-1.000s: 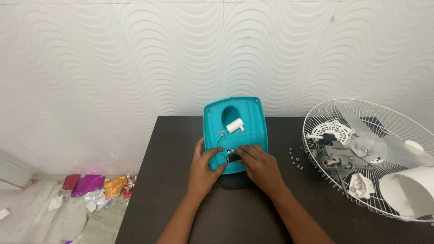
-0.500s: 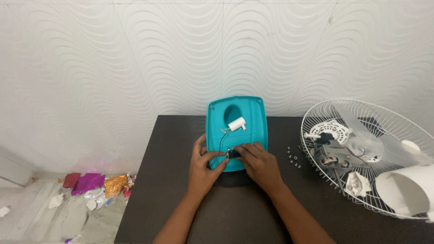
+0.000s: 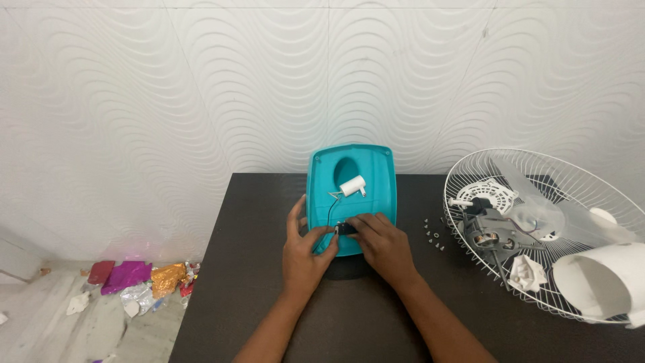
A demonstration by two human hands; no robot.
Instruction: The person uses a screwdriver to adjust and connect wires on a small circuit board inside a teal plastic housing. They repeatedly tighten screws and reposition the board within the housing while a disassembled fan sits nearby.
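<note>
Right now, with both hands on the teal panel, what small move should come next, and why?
Probably press the small black part further into the teal panel: the left hand and right hand both pinch it at the lower edge, its thin wire running to the white cylinder.

Item count, head view:

- Hands: two, a left hand (image 3: 304,250) and a right hand (image 3: 381,246).
- Teal plastic housing (image 3: 366,181): one.
- White cylindrical capacitor (image 3: 352,185): one.
- Small black part (image 3: 347,229) at the fingers: one.
- White wire fan guard (image 3: 537,176): one.
- White plastic cylinder (image 3: 605,282): one.
- Loose screws (image 3: 433,234) on the dark surface (image 3: 255,296): a small cluster, exact number unreadable.
- Foil scraps (image 3: 138,279) on the floor: several.
</note>
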